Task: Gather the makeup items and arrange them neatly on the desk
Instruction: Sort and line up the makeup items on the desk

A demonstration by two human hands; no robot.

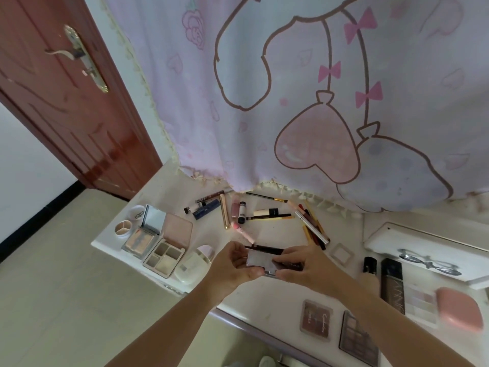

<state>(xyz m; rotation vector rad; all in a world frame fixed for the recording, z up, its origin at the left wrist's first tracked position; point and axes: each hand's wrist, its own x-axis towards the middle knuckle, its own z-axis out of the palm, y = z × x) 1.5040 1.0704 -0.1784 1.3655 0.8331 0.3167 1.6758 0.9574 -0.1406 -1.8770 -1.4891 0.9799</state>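
Both hands, left and right, pinch a compact lying left-right between them above the desk.

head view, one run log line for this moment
stage: gathering | hands: left hand and right hand both grip silver compact above desk | open palettes lie left
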